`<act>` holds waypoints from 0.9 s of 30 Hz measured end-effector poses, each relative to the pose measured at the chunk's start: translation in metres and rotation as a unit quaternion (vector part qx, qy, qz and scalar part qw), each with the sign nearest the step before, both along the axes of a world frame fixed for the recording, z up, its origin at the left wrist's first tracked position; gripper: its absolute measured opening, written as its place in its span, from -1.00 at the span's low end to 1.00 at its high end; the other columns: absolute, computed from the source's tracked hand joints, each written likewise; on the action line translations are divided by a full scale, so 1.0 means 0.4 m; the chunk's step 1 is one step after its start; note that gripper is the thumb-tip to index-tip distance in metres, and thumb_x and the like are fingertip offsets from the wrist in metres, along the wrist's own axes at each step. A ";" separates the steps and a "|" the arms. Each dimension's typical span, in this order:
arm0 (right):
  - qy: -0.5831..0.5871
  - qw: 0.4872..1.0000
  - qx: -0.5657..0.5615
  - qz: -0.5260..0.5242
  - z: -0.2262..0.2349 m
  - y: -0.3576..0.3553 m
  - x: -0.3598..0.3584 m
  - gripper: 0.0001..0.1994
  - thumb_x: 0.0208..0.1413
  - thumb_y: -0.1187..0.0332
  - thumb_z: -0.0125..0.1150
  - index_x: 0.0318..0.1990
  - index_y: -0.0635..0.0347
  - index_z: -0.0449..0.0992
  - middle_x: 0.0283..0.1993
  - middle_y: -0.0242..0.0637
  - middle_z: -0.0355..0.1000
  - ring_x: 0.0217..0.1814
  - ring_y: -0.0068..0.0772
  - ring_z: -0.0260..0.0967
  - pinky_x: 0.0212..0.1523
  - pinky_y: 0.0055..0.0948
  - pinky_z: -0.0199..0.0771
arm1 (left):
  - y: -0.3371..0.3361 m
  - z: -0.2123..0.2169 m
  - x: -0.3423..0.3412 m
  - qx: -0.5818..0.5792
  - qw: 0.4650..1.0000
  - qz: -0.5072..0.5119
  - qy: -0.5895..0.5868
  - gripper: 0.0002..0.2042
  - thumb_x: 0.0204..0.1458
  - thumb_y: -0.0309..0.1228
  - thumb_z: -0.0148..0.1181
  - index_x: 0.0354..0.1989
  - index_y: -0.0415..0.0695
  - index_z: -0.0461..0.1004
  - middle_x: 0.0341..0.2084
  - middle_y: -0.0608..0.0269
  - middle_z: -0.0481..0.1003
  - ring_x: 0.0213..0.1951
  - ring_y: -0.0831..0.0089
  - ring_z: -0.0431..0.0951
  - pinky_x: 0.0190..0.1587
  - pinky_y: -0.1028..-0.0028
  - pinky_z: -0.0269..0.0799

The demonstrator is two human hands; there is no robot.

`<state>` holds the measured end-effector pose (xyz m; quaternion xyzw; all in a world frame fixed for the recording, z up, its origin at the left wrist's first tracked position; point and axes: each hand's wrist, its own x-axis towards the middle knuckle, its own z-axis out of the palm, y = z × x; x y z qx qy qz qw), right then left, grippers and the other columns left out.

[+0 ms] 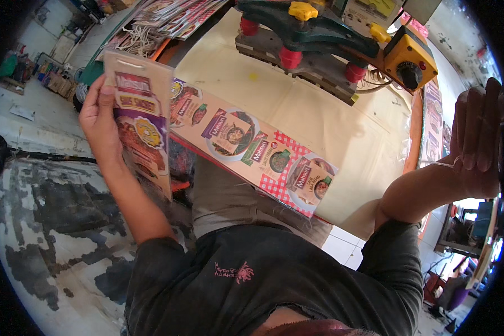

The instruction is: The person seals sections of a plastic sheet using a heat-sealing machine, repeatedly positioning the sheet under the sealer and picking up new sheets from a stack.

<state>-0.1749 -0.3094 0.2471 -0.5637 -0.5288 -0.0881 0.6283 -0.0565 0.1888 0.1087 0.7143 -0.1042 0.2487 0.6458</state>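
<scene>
My left hand (98,117) is raised at the left and grips a long printed card strip (143,126) with food pictures, held upright and hanging down past my wrist. A second printed strip (252,151) with several food-pack pictures lies slanted across the near edge of the cream-covered table (330,129). My right hand (479,131) is lifted at the far right, palm away from me, fingers together and pointing up. A thin white string (445,164) crosses its wrist. I cannot see anything gripped in that hand.
A green and red press machine (305,33) with a yellow knob stands at the table's far side, next to an orange control box (411,59) with a dial. Stacks of printed cards (162,22) lie at the far left. Worn painted floor shows on the left.
</scene>
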 end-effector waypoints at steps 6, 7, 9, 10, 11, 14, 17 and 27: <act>-0.019 0.968 -0.065 -0.241 -0.031 -0.052 -0.055 -0.60 0.46 0.41 -0.05 0.30 0.52 0.26 -0.23 0.15 0.35 -0.71 -0.50 0.22 -0.78 -0.61 0.16 | -0.049 -0.022 -0.017 0.096 0.995 -0.020 -0.013 -0.66 0.27 -0.33 0.30 0.11 -0.29 0.56 -0.12 0.27 0.62 -0.15 0.61 0.55 -0.02 0.54 0.47; -0.021 0.962 -0.070 -0.264 -0.033 -0.061 -0.061 -0.60 0.46 0.40 -0.05 0.31 0.51 0.26 -0.25 0.11 0.35 -0.70 -0.52 0.21 -0.77 -0.62 0.16 | -0.026 -0.013 -0.009 0.057 0.998 0.007 -0.025 -0.65 0.27 -0.31 0.29 0.11 -0.28 0.55 -0.13 0.26 0.62 -0.16 0.60 0.56 -0.02 0.53 0.48; -0.022 0.948 -0.080 -0.307 -0.040 -0.068 -0.069 -0.59 0.46 0.39 -0.06 0.31 0.51 0.26 -0.28 0.04 0.33 -0.69 -0.55 0.19 -0.74 -0.63 0.15 | 0.023 0.006 0.013 -0.026 0.997 0.058 -0.046 -0.65 0.28 -0.29 0.28 0.12 -0.26 0.54 -0.14 0.24 0.63 -0.17 0.56 0.58 -0.02 0.52 0.50; -0.021 0.942 -0.084 -0.325 -0.044 -0.073 -0.072 -0.59 0.46 0.38 -0.07 0.32 0.50 0.26 -0.29 0.01 0.33 -0.69 -0.57 0.18 -0.73 -0.64 0.14 | 0.029 0.038 0.011 -0.068 0.993 0.083 -0.055 -0.64 0.28 -0.23 0.27 0.09 -0.25 0.54 -0.15 0.24 0.61 -0.19 0.53 0.58 -0.11 0.51 0.49; -0.022 0.938 -0.084 -0.336 -0.049 -0.078 -0.071 -0.59 0.46 0.38 -0.07 0.32 0.50 0.26 -0.31 -0.03 0.32 -0.68 -0.59 0.17 -0.72 -0.65 0.14 | 0.040 0.083 -0.003 -0.107 0.986 0.113 -0.066 -0.62 0.28 -0.18 0.26 0.07 -0.25 0.54 -0.15 0.24 0.60 -0.20 0.50 0.57 -0.19 0.50 0.49; -0.022 0.926 -0.092 -0.366 -0.056 -0.089 -0.073 -0.58 0.46 0.36 -0.09 0.33 0.49 0.26 -0.35 -0.13 0.30 -0.67 -0.64 0.15 -0.68 -0.68 0.12 | 0.118 0.147 0.002 -0.141 0.976 0.127 -0.106 -0.64 0.29 -0.25 0.23 0.10 -0.27 0.48 -0.23 0.26 0.57 -0.31 0.49 0.52 -0.30 0.49 0.43; -0.020 0.920 -0.095 -0.379 -0.063 -0.096 -0.071 -0.57 0.47 0.34 -0.10 0.34 0.48 0.26 -0.40 -0.23 0.29 -0.65 -0.68 0.12 -0.64 -0.71 0.10 | 0.419 0.172 0.007 -0.163 0.982 -0.065 -0.071 -0.70 0.30 -0.37 0.18 0.10 -0.28 0.43 -0.31 0.22 0.51 -0.31 0.44 0.50 -0.27 0.46 0.43; -0.005 0.940 -0.154 -0.305 -0.055 -0.129 -0.050 -0.54 0.49 0.27 -0.16 0.35 0.45 0.27 -0.55 -0.56 0.14 -0.62 -0.80 -0.03 -0.55 -0.75 0.03 | 0.651 0.085 0.030 -0.390 0.905 -0.171 0.004 -0.77 0.25 -0.48 0.19 0.02 -0.29 0.44 -0.22 0.14 0.51 -0.19 0.30 0.51 -0.21 0.37 0.47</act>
